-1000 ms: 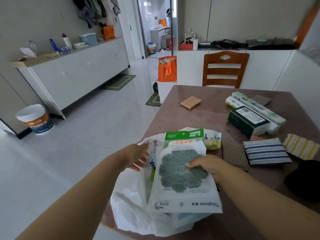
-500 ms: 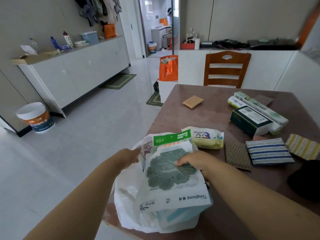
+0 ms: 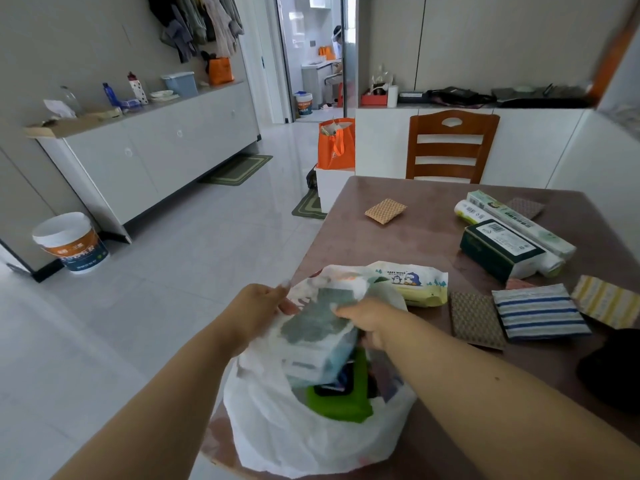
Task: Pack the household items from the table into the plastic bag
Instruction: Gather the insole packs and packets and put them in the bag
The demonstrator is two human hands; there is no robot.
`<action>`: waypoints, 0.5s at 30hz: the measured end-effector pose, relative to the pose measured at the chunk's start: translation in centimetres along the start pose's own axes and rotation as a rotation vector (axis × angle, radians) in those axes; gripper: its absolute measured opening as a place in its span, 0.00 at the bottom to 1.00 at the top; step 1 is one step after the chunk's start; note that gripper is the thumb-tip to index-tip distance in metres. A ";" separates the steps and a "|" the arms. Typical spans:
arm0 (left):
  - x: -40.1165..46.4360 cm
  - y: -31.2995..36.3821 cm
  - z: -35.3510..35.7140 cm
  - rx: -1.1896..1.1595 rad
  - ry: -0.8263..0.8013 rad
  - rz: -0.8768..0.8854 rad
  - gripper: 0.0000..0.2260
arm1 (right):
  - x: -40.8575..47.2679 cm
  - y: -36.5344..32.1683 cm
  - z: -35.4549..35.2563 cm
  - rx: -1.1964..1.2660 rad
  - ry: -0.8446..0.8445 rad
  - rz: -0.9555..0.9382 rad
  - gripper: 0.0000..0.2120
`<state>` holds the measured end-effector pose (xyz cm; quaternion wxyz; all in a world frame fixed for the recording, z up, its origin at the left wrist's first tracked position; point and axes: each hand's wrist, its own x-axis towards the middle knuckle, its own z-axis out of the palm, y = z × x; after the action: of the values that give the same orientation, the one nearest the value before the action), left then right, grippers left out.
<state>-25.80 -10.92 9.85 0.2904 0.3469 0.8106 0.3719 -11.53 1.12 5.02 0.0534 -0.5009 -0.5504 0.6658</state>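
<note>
A white plastic bag (image 3: 304,434) sits open on the near left corner of the brown table (image 3: 408,237). My left hand (image 3: 258,308) grips the bag's far left rim. My right hand (image 3: 369,318) holds a white packet of grey-green pads (image 3: 317,332), tilted and partly inside the bag's mouth. A green item (image 3: 341,398) lies inside the bag. On the table lie a baby wipes pack (image 3: 415,282), a brown pad (image 3: 476,320), a blue striped cloth (image 3: 538,311), a yellow striped cloth (image 3: 604,299), a dark green box (image 3: 498,249), two rolls (image 3: 516,220) and a tan sponge (image 3: 385,210).
A wooden chair (image 3: 452,147) stands at the table's far end. A black object (image 3: 613,368) lies at the right edge. An orange bag (image 3: 336,143) sits on a white box beyond the table. White cabinets line the left wall, with a bucket (image 3: 69,242) on the floor.
My right hand has lowered the packet of pads from above the bag into its mouth. My left hand closed on the bag's rim and lifted it.
</note>
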 end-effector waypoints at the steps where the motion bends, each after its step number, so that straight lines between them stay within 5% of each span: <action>1: 0.1 0.3 0.1 -0.035 0.001 0.008 0.22 | -0.5 0.0 0.3 -0.062 -0.072 0.017 0.13; 3: 0.4 0.5 0.4 -0.070 -0.013 0.033 0.22 | -1.6 -0.5 0.2 -0.335 -0.133 0.004 0.24; 5: 0.7 0.4 0.7 -0.058 -0.023 0.038 0.22 | -1.2 -0.6 -1.3 -0.520 0.078 -0.117 0.28; 8: 1.4 -0.2 1.1 -0.096 -0.005 0.046 0.22 | 1.1 0.6 -5.3 -0.696 0.620 -0.184 0.25; 10: 1.7 -0.2 1.4 -0.105 0.007 0.061 0.22 | 2.2 2.3 -6.7 -0.761 0.580 -0.091 0.27; 15: 2.4 0.4 2.3 -0.140 0.032 0.080 0.22 | 4.5 4.6 -8.2 -0.105 0.425 -0.223 0.12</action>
<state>-25.42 -8.00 8.39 0.2859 0.3517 0.7726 0.4446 -5.62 7.67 -0.41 0.2151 -0.5679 -0.6126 0.5058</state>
